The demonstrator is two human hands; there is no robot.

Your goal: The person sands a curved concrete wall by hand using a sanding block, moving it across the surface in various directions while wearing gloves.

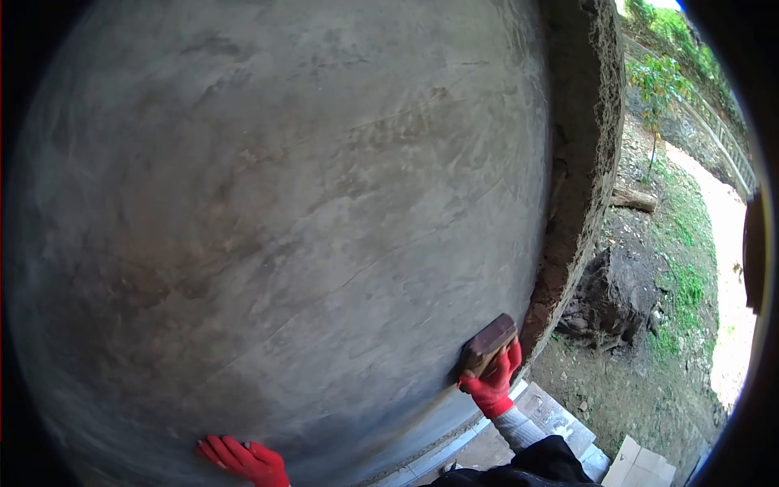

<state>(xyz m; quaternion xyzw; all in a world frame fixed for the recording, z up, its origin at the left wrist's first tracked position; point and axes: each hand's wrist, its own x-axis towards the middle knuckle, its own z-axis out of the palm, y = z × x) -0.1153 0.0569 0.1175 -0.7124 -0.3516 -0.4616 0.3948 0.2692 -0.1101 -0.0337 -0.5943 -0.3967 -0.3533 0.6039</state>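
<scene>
Pressing a dark float (pixel 489 339) flat against the grey plastered wall (pixel 284 203) near its right edge, the right hand (pixel 493 381) grips it with curled fingers; the left hand (pixel 247 461) rests low on the wall, fingers spread.

The wall (pixel 276 211) is grey with brown patches. Both gloves (pixel 492 385) are red. The block (pixel 488 341) is dark brown.

The plastered wall (pixel 284 203) blocks everything ahead, though its smooth face lies open to sweep across. Past its rough end (pixel 580 162) on the right is open air, with a stump (pixel 617 292) and stacked tiles (pixel 641 467) on the ground (pixel 673 357) below.
</scene>
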